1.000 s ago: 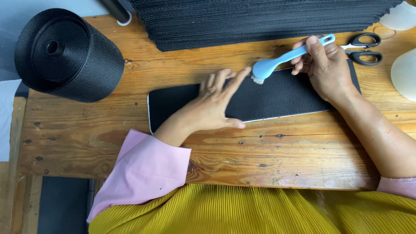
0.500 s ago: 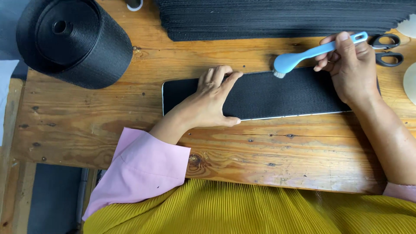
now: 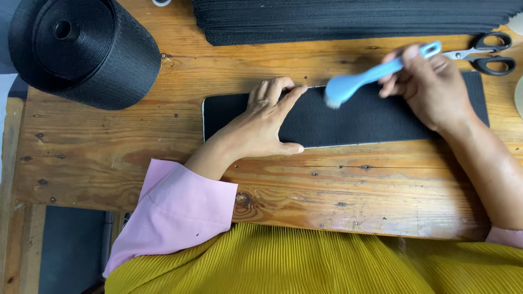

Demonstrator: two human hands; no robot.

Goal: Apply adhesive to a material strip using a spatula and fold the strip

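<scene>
— Count, please.

— One wooden bench (image 3: 338,185). One black strip (image 3: 348,117) lying flat along it. One light blue brush (image 3: 376,76), one pair of scissors (image 3: 485,54) with black handles at the far right, one big roll of black webbing (image 3: 81,49) at the far left, and one stack of black strips (image 3: 354,19) along the far edge.

— The hands?

— The left hand (image 3: 261,122) lies flat on the left part of the strip, fingers spread and pressing it down, holding nothing. The right hand (image 3: 430,84) has its fingers closed around the brush handle, with the bristle head just over the middle of the strip.

— Anything you cannot make out?

— The brush is blurred, so I cannot tell whether the bristles touch the strip. The stack and roll are cut off at the top edge. The right hand covers part of the strip.

— Any change from half a second ago?

— The brush head has come down from above the strip's far edge to over its surface. The left hand has stayed put.
</scene>
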